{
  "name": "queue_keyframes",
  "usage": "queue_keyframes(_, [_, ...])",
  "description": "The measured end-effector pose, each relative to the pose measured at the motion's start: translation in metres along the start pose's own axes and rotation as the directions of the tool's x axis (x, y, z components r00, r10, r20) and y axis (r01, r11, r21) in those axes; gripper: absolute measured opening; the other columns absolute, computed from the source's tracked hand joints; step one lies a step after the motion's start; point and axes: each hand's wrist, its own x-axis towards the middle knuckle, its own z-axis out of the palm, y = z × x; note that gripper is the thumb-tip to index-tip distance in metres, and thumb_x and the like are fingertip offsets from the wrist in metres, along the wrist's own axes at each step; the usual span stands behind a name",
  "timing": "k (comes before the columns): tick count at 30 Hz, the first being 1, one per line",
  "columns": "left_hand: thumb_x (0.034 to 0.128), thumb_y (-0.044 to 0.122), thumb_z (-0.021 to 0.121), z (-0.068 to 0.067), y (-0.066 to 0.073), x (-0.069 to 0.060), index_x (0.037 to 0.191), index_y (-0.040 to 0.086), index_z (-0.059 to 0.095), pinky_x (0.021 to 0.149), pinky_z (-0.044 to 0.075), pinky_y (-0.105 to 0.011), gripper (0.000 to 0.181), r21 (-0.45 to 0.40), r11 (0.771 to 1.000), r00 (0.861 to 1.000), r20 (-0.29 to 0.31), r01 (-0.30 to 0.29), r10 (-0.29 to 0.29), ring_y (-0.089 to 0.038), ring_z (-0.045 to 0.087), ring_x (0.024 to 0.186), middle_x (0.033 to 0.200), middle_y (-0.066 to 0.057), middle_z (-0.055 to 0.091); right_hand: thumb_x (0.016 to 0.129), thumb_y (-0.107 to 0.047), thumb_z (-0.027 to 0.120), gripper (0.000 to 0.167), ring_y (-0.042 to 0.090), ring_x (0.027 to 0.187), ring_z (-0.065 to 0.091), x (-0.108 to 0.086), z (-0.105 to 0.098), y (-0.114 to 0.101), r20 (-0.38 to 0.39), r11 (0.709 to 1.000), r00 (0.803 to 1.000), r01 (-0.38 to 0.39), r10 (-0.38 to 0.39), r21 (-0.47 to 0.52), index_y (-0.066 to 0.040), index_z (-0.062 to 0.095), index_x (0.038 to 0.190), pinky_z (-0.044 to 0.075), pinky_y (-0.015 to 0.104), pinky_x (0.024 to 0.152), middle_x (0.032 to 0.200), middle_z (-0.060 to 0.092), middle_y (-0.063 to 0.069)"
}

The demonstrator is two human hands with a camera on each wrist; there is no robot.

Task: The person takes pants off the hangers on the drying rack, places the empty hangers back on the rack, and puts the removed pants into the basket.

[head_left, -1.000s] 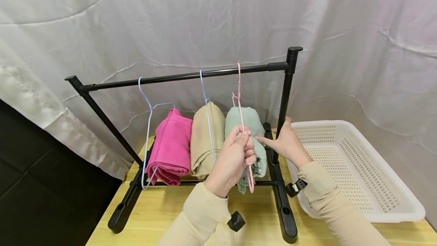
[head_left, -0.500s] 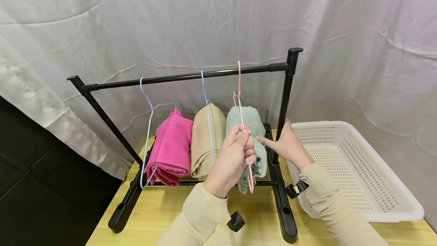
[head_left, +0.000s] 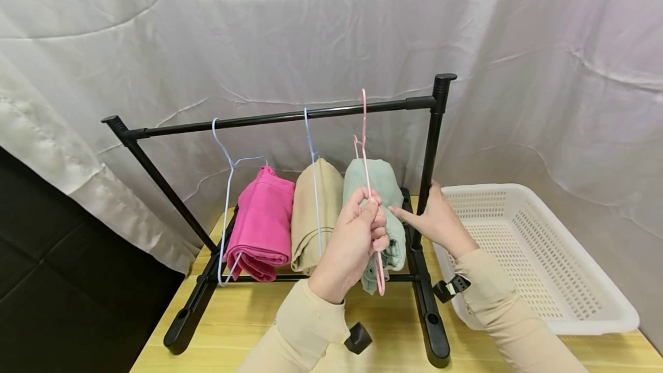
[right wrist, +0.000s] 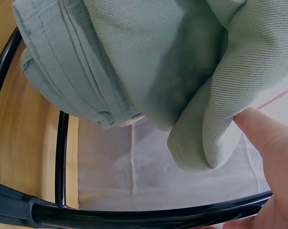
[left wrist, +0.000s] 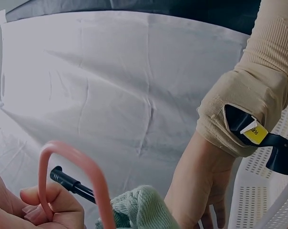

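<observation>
Apparently light and springy, best held by its side wire, the pink hanger (head_left: pixel 364 131) stood at the black rail (head_left: pixel 269 118), pinched in a left hand (head_left: pixel 354 240) by green cloth (head_left: pixel 382 177), the right hand (head_left: pixel 440 220) partly hidden, its grip unclear.

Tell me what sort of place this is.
Probably a staged, curtained-off indoor work corner, perhaps for recording: pale fabric hangs as a backdrop behind a wood-look table bearing a black clothes rack.

hangers (left wrist: pixel 101 193): 3 | rolled garments (head_left: pixel 261 217): 3 | rack (head_left: pixel 259 119): 1 | basket (head_left: pixel 538 269): 1 | tabletop (head_left: pixel 264 318): 1
</observation>
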Motion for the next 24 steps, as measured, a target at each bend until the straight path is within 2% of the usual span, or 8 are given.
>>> queue_keyframes(16, [0.1194,0.019,0.029,0.0037,0.0036,-0.0004,0.111,0.013,0.04,0.053,0.027,-0.018,0.015,0.001,1.0,1.0,0.01,-0.009,0.009,-0.008,0.021,0.059,0.07,0.006,0.023,0.096,-0.062,0.072,0.123,0.06,0.148,0.038,-0.0032,-0.0042,-0.0048,-0.02,0.999,0.999,-0.027,0.027,-0.019,0.014,0.003,0.165,0.041,0.07,0.118,0.163,0.026,0.045])
queue_keyframes(24, [0.1196,0.02,0.028,0.0057,0.0049,-0.0015,0.111,0.014,0.04,0.054,0.028,-0.018,0.016,0.018,1.0,0.999,0.031,-0.021,0.02,-0.008,0.023,0.059,0.071,0.005,0.024,0.097,-0.064,0.07,0.121,0.058,0.14,0.047,-0.0047,-0.0075,-0.0067,-0.035,1.0,0.999,-0.023,0.023,-0.01,0.01,0.004,0.166,0.048,0.068,0.111,0.158,0.034,0.043])
